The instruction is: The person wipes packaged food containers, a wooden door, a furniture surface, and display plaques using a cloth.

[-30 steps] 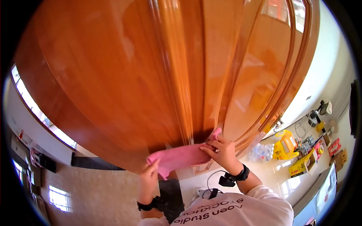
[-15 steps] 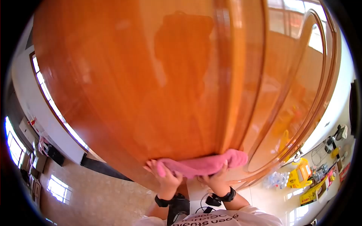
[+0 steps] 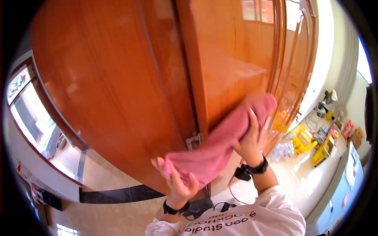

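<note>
A pink cloth stretches slantwise between my two hands, in front of a glossy orange-brown wooden door. My left hand grips the cloth's lower left end, with some fingers behind it. Higher up and to the right, my right hand holds the other end, its fingers lying along the cloth near the door's surface. A metal latch plate shows at the door's edge, just above the cloth. Both wrists wear black bands.
Plastic bottles, a yellow bag and a yellow box stand on the floor at the right. A blue-topped table is at the lower right. A doorway opens at the left.
The cloth has gone from nearly level to slanting, its right end raised with my right hand. The view has shifted, and the door's edge and latch plate now show.
</note>
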